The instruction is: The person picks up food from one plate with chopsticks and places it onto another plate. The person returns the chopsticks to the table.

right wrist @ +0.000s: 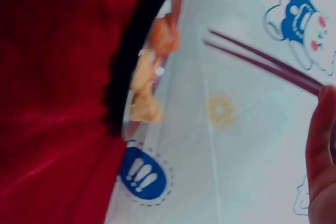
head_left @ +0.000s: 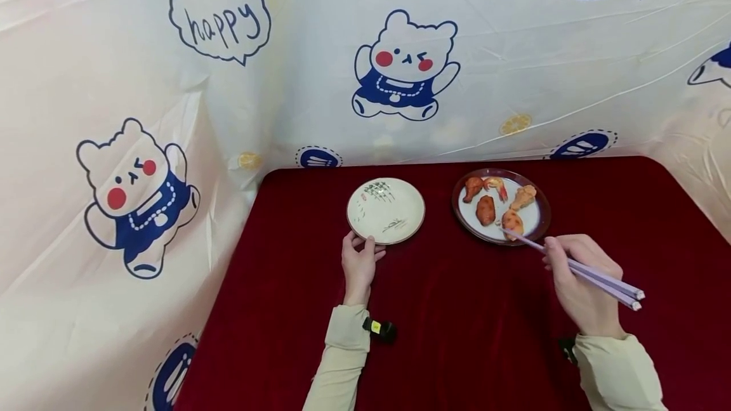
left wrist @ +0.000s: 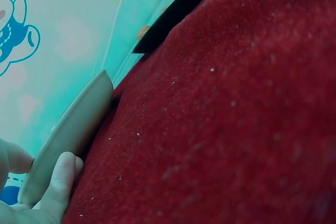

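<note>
At the near rim of a cream plate (head_left: 385,211) with painted bamboo, my left hand (head_left: 360,265) grips the edge, thumb on top and fingers against the side and underneath. The left wrist view has the same plate (left wrist: 73,135) edge-on between thumb and fingers. My right hand (head_left: 588,281) holds a pair of lilac chopsticks (head_left: 605,281), their tips overlapping the brown-rimmed plate (head_left: 459,211) in the head view. In the right wrist view the chopsticks (right wrist: 268,62) are slightly spread, with nothing between the tips. That plate bears several fried chicken pieces (head_left: 485,210) and a shrimp (head_left: 497,187).
A dark red cloth (head_left: 445,316) covers the table. Behind and to the left hangs a pale curtain (head_left: 320,68) printed with cartoon bears. The brown-rimmed plate stands to the right of the cream one, with a gap of cloth between them.
</note>
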Demonstrator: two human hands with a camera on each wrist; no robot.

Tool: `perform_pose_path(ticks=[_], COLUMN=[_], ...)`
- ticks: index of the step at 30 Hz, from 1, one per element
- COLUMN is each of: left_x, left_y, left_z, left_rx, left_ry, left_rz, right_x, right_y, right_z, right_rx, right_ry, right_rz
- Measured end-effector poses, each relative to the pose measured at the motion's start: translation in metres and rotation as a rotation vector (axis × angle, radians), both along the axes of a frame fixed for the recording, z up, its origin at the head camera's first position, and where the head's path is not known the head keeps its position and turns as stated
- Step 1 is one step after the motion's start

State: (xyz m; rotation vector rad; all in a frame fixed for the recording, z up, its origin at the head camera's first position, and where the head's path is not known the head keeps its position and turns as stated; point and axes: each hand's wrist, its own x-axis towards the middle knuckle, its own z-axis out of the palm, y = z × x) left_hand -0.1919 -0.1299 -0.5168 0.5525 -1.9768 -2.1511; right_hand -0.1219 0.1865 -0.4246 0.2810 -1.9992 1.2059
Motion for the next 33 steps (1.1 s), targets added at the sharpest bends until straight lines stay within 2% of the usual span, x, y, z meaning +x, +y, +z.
perform_pose_path(ticks=[3,7,12,18,22,25,31,33], left_x=[0.000,0.000,0.000,0.000,0.000,0.001,0.014,0.015], left_y=[0.000,-0.001,-0.001,-0.002,-0.002,-0.001,0.003,0.003], left_z=[0.000,0.001,0.001,0.000,0.002,0.009,0.036,0.038], left_rx=[0.001,-0.003,-0.008,-0.003,0.003,0.006,-0.009,-0.010], left_ry=[-0.001,-0.006,-0.010,-0.018,-0.032,-0.044,-0.039,-0.035], left_rz=[0.002,0.000,0.002,-0.005,-0.017,-0.026,-0.022,-0.021], right_x=[-0.003,-0.006,-0.010,-0.014,-0.015,-0.017,-0.022,-0.025], right_y=[0.002,0.000,-0.004,-0.009,-0.009,-0.008,-0.002,0.002], right_z=[-0.008,-0.022,-0.034,-0.039,-0.040,-0.042,-0.042,-0.040], right_rx=[-0.010,-0.001,0.060,0.167,0.147,0.095,0.022,-0.006], right_ry=[0.072,0.070,0.050,0.039,0.035,-0.004,-0.097,-0.139], right_rz=[-0.061,-0.117,-0.091,-0.097,-0.136,-0.184,-0.318,-0.365])
